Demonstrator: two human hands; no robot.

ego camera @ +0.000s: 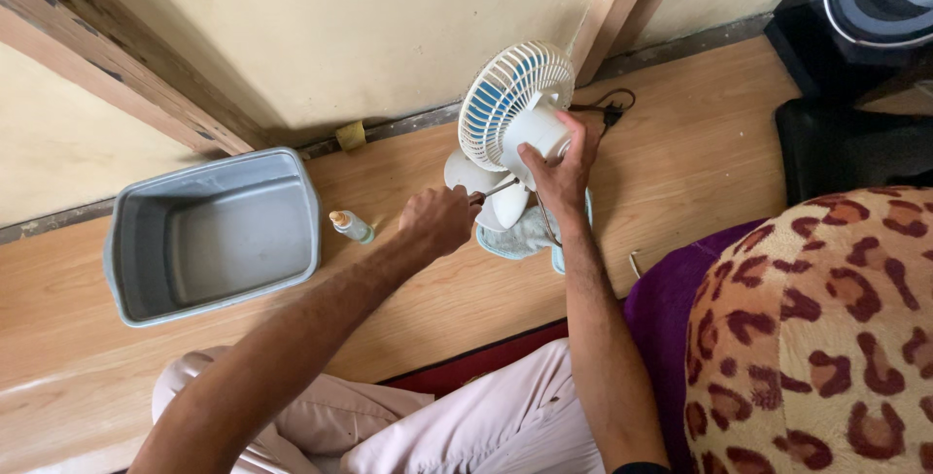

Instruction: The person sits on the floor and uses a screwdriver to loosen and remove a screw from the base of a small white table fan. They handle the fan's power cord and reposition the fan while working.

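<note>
Wood-look flooring runs up to a cream wall, and I see the small white fan standing on a light blue cloth near that wall. My right hand clasps the fan's motor housing from behind. My left hand is fisted around a screwdriver aimed at the fan. Left of the fan lie a small bottle and a grey tub.
</note>
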